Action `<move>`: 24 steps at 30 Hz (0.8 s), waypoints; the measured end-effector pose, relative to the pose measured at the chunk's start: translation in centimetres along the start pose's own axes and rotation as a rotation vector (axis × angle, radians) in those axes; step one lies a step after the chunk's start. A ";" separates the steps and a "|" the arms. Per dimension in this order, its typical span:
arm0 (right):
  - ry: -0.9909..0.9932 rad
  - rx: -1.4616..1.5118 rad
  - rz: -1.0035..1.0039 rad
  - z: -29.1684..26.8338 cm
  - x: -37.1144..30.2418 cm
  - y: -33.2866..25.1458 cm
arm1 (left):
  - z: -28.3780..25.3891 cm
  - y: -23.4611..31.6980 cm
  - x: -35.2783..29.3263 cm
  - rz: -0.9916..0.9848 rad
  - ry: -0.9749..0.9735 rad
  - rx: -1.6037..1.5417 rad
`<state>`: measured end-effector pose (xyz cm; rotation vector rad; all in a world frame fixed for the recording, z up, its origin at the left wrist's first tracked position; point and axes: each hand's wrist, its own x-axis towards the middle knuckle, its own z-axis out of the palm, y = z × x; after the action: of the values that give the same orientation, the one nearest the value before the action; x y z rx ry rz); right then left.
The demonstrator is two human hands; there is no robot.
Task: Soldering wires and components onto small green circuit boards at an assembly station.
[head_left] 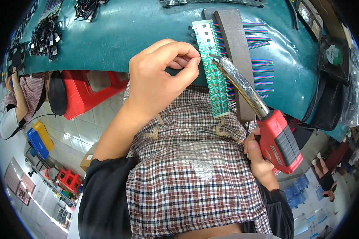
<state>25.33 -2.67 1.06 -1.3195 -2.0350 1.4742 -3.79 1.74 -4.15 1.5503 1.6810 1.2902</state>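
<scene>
Soldering seems in hand at the green table's (127,26) near edge, overhung by a dark bar (236,44). Right hand (260,161) grips the soldering gun (282,141); left hand (157,75) pinches 2 fingertips together, contents unclear, beside the overhanging circuit board (217,92). Next likely needs steady tip contact.

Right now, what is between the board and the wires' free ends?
In the head view, a grey bar lies across the wires, the soldering iron above it.

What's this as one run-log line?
left hand: pinched, at green circuit board | right hand: gripping red soldering iron, tip over board | dark bar: across coloured wires
</scene>
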 end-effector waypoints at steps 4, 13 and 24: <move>0.032 -0.079 -0.010 0.2 0.8 -0.3 | 0.0 0.0 0.0 -0.002 -0.011 0.012; 0.059 -0.014 -0.003 0.8 1.3 -0.3 | 0.0 -0.1 0.0 0.002 -0.013 0.041; 0.078 0.062 0.047 1.0 1.4 0.0 | -0.3 0.3 0.1 -0.025 -0.057 0.076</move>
<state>23.89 -2.16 0.26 -1.3867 -1.9065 1.4696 -3.87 1.71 -3.71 1.5889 1.7264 1.1712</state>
